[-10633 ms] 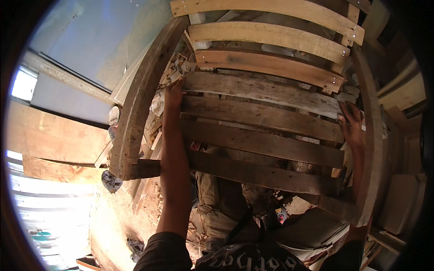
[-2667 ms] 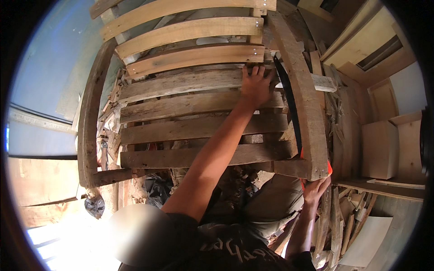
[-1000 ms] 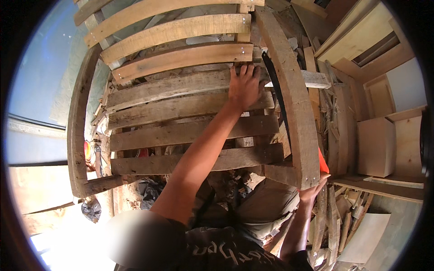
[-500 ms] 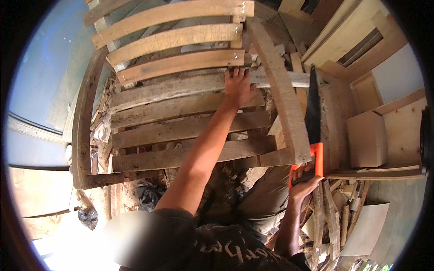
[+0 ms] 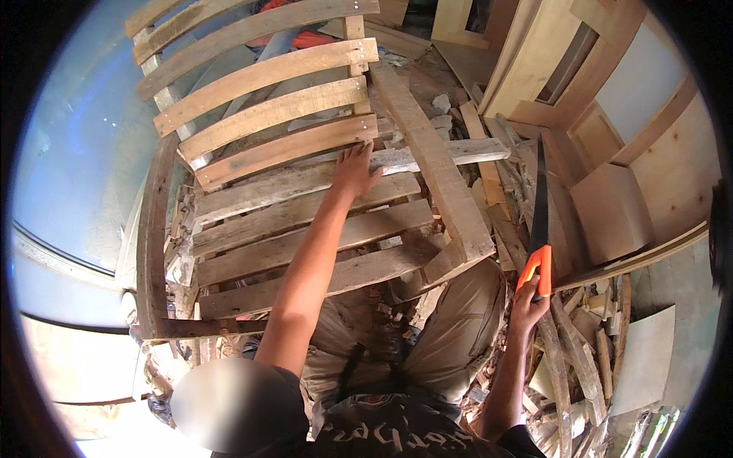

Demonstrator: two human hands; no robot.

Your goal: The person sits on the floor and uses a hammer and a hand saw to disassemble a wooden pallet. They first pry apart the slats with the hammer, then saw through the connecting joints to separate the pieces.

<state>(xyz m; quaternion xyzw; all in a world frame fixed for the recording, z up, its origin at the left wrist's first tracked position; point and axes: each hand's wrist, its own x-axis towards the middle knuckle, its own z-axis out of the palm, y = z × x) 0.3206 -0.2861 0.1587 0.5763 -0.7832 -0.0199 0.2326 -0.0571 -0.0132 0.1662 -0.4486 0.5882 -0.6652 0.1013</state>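
A slatted wooden bench or chair (image 5: 458, 221) stands before me, with a curved slat back and flat armrests. Across its seat, just below the back, lies a long weathered board (image 5: 275, 187) that passes under the right armrest and sticks out beyond it. My left hand (image 5: 354, 172) rests on this board, fingers spread and tips near the lowest back slat (image 5: 286, 153). To the right of the bench, my right hand (image 5: 528, 305) is wrapped round the orange handle of a handsaw (image 5: 540, 198). Its black blade points away from me, apart from the board's end.
Plywood panels and an open cabinet-like frame (image 5: 595, 137) stand close on the right, beside a cardboard-coloured box shape (image 5: 611, 206). Wood offcuts (image 5: 573, 343) litter the floor at lower right. A bluish sheet wall (image 5: 76, 153) rises on the left.
The handsaw has moved away from the board's end and the armrest, toward the right. My left hand stays on the board. The view has shifted, so the bench appears farther left.
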